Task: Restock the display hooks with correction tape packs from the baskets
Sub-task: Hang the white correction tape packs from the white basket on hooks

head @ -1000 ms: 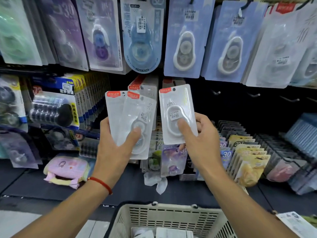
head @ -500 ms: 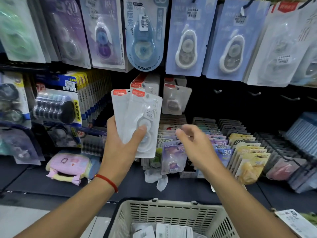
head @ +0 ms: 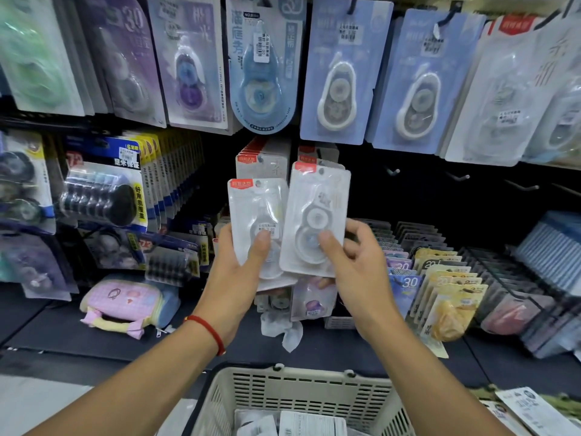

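My left hand [head: 234,278] grips a clear correction tape pack with a red label [head: 256,212], thumb across its front. My right hand [head: 355,265] pinches a second, similar pack [head: 317,215] just to the right, tilted slightly, thumb on its front. Behind them, more packs of the same kind [head: 267,158] hang on two display hooks [head: 317,152]. A beige plastic basket [head: 301,391] stands below my arms with more packs [head: 311,424] inside.
Larger correction tape cards [head: 339,73] hang in a row above. Bare hooks [head: 459,177] stick out at right. Black tape multipacks [head: 100,199] hang left, boxed rows of packs [head: 440,278] sit right, a pink pouch [head: 122,303] lies on the shelf.
My right hand hung its pack on the hook, came back empty, then took one pack from the pair in my left hand. Each hand now holds one pack.
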`<state>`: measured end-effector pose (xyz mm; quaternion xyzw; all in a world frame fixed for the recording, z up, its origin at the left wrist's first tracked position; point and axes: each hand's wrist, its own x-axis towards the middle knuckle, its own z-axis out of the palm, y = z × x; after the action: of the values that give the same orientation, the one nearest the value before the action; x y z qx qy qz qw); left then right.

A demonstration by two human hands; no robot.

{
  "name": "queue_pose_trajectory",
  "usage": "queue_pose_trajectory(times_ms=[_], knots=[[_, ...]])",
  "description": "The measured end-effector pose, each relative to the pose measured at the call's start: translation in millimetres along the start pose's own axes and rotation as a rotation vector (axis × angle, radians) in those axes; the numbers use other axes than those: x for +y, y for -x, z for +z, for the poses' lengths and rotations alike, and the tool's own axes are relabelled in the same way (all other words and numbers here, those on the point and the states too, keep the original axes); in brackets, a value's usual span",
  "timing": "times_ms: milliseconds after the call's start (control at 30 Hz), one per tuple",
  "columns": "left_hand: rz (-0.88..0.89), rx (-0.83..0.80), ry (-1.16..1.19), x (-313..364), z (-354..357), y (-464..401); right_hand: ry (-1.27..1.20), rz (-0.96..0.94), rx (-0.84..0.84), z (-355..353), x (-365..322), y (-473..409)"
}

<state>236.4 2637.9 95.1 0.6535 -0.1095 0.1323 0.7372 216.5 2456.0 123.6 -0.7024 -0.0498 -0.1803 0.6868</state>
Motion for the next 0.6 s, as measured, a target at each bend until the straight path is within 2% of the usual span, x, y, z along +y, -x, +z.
queue_pose_trajectory(times_ms=[200,500,600], knots=[[0.044,0.144,-0.063,4,-8,-5,0.125,-0.073,0.112,-3,-5,-9],[0.045,0.201,-0.083,13,-10,-2,0.064,-0.112,0.173,1,-11,-11],[0.055,0.208,-0.099,15,-7,-1,0.124,-0.061,0.141,1,-8,-17]])
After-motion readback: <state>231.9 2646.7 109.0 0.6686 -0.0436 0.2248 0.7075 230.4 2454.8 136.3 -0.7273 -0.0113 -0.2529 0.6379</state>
